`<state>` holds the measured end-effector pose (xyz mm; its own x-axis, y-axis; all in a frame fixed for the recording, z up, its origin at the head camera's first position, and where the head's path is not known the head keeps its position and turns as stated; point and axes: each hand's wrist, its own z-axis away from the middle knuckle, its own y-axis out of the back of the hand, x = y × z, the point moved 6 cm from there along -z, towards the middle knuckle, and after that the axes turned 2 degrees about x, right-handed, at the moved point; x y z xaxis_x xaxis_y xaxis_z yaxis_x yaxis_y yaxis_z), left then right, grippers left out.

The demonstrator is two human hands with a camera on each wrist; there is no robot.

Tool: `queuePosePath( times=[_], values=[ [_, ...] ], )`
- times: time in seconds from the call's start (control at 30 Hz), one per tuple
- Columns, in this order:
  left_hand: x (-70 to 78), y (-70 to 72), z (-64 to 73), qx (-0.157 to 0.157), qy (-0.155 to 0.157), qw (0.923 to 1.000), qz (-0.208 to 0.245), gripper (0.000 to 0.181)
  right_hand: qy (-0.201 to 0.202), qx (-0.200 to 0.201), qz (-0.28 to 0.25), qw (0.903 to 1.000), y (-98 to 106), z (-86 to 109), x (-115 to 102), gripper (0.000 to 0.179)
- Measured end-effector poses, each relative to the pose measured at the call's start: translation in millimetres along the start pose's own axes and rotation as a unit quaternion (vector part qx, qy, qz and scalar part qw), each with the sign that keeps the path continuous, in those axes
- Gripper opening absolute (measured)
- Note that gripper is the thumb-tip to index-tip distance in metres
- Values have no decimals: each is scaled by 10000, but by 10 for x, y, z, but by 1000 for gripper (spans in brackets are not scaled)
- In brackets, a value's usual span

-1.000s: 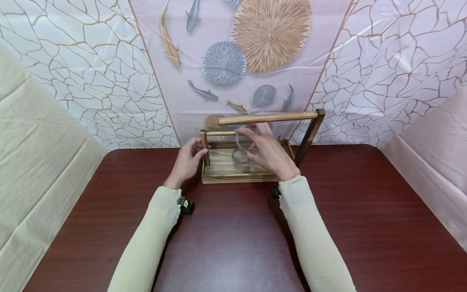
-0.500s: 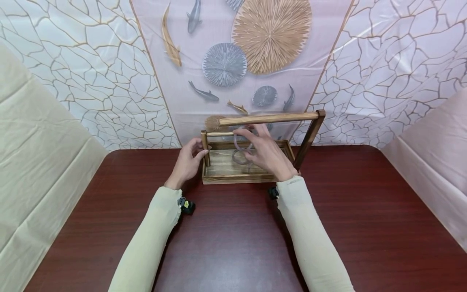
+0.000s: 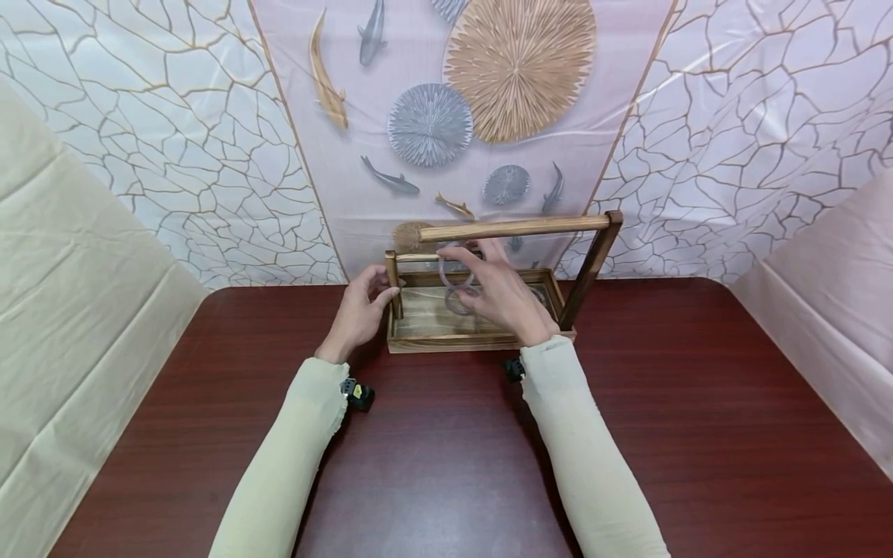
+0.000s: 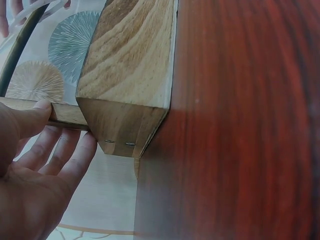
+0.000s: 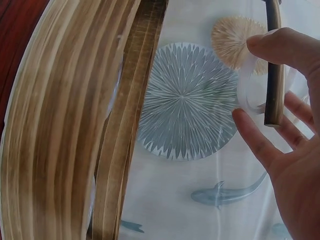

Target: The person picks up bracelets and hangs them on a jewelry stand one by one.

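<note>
My left hand [image 3: 357,314] pinches the short left post [image 4: 67,116] of a wooden display stand [image 3: 446,341], thumb on one side and fingers on the other. My right hand [image 3: 498,291] holds a translucent, pale purple bangle [image 3: 443,271] between thumb and fingertips at the low crossbar [image 3: 415,257]. In the right wrist view, the bangle [image 5: 243,87] appears to loop round the bar near its free end [image 5: 274,107]. Another bangle [image 3: 449,306] lies in the stand's tray, partly behind my right fingers. A ring-shaped edge [image 3: 539,294] shows right of that hand.
A taller right post [image 3: 591,267] carries a longer crossbar [image 3: 516,227] above my right hand. The stand is near the back edge of the dark red table [image 3: 446,449]. A patterned backdrop [image 3: 429,124] hangs close behind it.
My right hand and its bangle have shifted left along the low crossbar. The ring-shaped edge at the tray's right has come into sight. My left hand stays on the post.
</note>
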<state>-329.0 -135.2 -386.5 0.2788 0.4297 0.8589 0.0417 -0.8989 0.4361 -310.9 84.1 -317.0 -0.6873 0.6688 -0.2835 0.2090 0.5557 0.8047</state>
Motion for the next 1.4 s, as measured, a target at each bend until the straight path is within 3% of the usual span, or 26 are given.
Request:
queuePosePath(
  times=[0.3,0.8,1.03,1.4],
  values=[
    [-4,-5,-22,-14,-42,10000,-37,26,-84,-20,-72,9999,-11,-23,-11,70],
    [9,-14,-6,-12,-60,10000,-31,26,156,71,-266,9995,-65,-82,-98,69],
    [24,-25,-1,-74,-186,9996,182,25,159,28,-328,9993,-101,-97,-117,69],
    [2,2,-4,-55,-155,9999,-5,26,150,-105,-393,9991,-203,-167,-223,69]
  ],
)
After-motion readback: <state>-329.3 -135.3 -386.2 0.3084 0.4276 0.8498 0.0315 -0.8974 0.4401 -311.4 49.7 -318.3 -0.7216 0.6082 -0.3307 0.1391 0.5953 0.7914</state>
